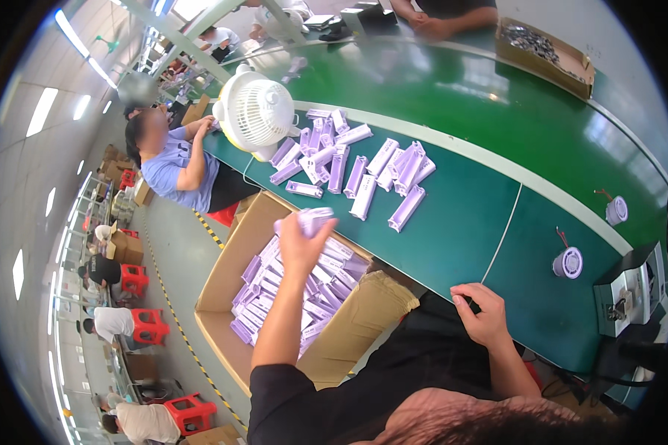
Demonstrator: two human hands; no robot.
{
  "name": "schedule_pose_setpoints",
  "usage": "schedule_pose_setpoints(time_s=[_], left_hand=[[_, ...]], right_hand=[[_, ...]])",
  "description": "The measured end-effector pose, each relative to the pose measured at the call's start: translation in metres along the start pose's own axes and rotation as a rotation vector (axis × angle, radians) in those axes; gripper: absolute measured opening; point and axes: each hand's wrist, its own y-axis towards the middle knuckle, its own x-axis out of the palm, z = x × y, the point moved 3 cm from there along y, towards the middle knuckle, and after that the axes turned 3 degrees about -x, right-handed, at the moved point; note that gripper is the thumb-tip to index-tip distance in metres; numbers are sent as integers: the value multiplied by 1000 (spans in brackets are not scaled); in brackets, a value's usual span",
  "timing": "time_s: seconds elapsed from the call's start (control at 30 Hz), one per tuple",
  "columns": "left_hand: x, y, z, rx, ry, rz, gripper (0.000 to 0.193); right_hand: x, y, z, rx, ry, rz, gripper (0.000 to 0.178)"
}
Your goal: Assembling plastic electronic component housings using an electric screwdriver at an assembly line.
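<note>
My left hand [302,248] is closed on light purple plastic housings [313,219], blurred, so I cannot tell how many. It is above an open cardboard box [219,300] holding many more such long, hollow housings [274,291]. Past the box, a loose pile of the same purple housings [339,169] lies on the green table [453,230], some tilted over one another. At the table's near edge rests my right hand [484,315], its fingers curled in with nothing visible in them.
A white fan [256,111] stands left of the pile. Two round purple-white parts with red wires [568,262] [616,211] and a grey device [629,289] sit at right. Beyond runs a green conveyor belt [423,89], with a tray of metal parts [545,55]. A co-worker [178,159] sits at left.
</note>
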Motion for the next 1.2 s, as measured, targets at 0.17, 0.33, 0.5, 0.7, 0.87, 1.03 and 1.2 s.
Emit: schedule_pose_setpoints(time_s=[0.17, 0.33, 0.5, 0.7, 0.87, 1.03, 1.2], left_hand=[[63, 39, 78, 252, 46, -169, 59], [108, 85, 98, 108, 218, -279, 71], [112, 90, 78, 169, 228, -142, 80], [58, 61, 65, 277, 60, 30, 62], [-5, 34, -68, 119, 190, 266, 35], [-50, -59, -236, -472, 564, -239, 56], [-28, -132, -239, -623, 715, -488, 89]], right_hand=[[5, -5, 0, -38, -28, 38, 11], [8, -9, 3, -19, 1, 45, 10], [9, -7, 3, -28, 26, 13, 11], [5, -8, 9, -21, 2, 5, 12], [6, -7, 7, 13, 8, -20, 11], [11, -6, 13, 25, 41, -32, 12], [10, -7, 16, 49, 29, -44, 13]])
